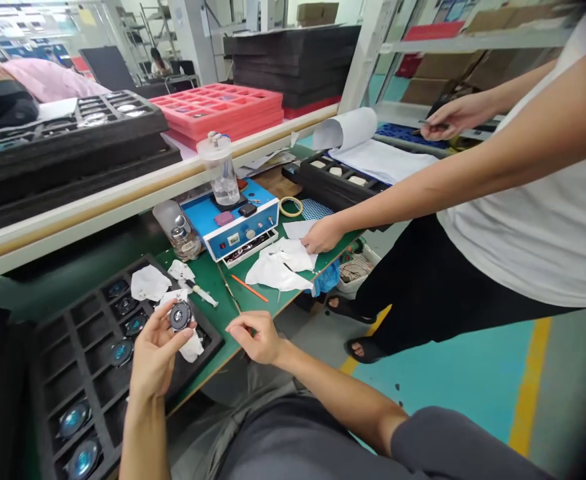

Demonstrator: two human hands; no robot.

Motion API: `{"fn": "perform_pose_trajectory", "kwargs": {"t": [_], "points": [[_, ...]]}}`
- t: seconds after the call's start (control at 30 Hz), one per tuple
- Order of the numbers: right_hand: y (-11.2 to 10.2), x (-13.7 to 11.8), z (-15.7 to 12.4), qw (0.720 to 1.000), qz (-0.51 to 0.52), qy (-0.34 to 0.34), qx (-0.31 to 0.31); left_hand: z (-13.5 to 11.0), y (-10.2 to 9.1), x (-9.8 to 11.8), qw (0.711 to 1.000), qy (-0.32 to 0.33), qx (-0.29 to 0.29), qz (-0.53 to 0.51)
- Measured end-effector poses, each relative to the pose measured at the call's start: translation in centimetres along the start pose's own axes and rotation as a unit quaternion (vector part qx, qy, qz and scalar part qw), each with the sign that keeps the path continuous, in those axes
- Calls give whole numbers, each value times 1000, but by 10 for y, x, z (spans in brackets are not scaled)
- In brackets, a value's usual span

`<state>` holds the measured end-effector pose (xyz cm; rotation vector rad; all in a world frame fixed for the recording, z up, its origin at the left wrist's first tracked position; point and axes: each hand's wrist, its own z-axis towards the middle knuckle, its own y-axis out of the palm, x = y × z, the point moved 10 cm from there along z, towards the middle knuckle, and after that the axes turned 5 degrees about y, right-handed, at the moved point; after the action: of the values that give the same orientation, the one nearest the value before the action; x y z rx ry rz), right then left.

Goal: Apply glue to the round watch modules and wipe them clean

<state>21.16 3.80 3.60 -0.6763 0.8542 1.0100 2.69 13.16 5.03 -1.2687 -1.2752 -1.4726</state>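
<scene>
My left hand is closed round the edge of a round black watch case, holding it up over the foam tray with its disc-like side towards me. My right hand is curled at the table's edge, with its fingers bent in; whatever they may hold is hidden. Just beyond it lies a thin dark tool, like tweezers. The black foam tray carries several strapless watches with bluish faces. Crumpled white wipes and a syringe lie at its far corner.
A co-worker's hand touches white cloths on the green table, right of an orange stick. Behind stand a blue device with a clear jar on it, and a glass bottle. Red trays fill the shelf.
</scene>
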Motion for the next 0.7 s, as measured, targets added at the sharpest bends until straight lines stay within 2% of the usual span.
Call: {"fn": "perform_pose_trajectory", "kwargs": {"t": [0.13, 0.3, 0.5, 0.7], "points": [[-22, 9, -4, 1000, -4, 9, 21, 5, 3, -14, 999, -25, 30, -13], [-34, 27, 16, 998, -26, 32, 36, 4, -4, -20, 997, -26, 64, -23], [-26, 46, 33, 996, -74, 39, 25, -1, -18, -25, 994, 0, 105, -33], [-8, 43, 27, 988, -156, -16, -1, -10, -16, -34, 996, 2, 84, -22]]}}
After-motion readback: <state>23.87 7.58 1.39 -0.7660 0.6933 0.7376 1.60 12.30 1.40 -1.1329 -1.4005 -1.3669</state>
